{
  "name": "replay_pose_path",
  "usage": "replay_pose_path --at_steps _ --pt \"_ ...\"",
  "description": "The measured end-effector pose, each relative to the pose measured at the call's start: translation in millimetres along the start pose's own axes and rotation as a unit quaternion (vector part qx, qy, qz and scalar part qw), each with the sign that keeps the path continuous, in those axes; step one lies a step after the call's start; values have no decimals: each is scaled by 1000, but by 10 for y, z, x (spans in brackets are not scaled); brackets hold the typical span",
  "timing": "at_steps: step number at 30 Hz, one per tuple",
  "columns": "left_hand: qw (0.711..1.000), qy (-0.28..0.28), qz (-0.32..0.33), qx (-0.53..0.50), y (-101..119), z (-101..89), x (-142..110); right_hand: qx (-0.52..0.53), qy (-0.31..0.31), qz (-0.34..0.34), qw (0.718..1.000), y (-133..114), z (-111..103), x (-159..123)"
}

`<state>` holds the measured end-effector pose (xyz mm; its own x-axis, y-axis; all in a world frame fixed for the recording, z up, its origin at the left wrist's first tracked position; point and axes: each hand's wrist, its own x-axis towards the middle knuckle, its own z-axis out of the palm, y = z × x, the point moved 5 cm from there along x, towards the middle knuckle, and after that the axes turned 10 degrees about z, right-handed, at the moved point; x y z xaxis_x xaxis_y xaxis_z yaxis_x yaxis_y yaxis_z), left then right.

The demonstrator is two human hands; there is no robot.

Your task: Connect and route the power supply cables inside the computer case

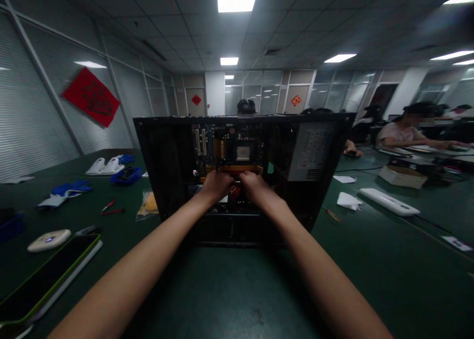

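Observation:
An open black computer case (333,181) stands in front of me, its inside facing me. Both hands reach into it at the lower part of the motherboard (230,134), beside the yellow and red memory slots (237,170). My left hand (217,183) has its fingers curled at the left part of the slots. Close beside it, my right hand (254,182) is closed at the right part. Whatever the fingertips grip is hidden behind the hands. Above them sits a square silver processor (243,153). A grey power supply (310,150) fills the upper right, and cables (234,198) hang below the hands.
Left on the green table lie a phone (52,275), a beige oval device (49,240), red-handled pliers (112,208) and blue gloves (72,188). At right are a screwdriver (333,214), a white power strip (388,202) and a cardboard box (403,176). A person (398,134) sits beyond.

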<state>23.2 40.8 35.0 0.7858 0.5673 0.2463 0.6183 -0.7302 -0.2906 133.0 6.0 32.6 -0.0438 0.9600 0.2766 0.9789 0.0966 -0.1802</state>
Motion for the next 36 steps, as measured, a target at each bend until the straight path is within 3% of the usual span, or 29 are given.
replay_pose_path --at_steps 10,27,36 --pt "1000 5 -16 -14 -4 23 -17 -38 34 37 998 8 84 -31" --pt "995 -6 -27 -99 -143 85 -188 -33 37 60 997 18 43 -31" --pt "990 -4 -23 -140 -82 59 -233 -49 37 50 997 39 75 18"
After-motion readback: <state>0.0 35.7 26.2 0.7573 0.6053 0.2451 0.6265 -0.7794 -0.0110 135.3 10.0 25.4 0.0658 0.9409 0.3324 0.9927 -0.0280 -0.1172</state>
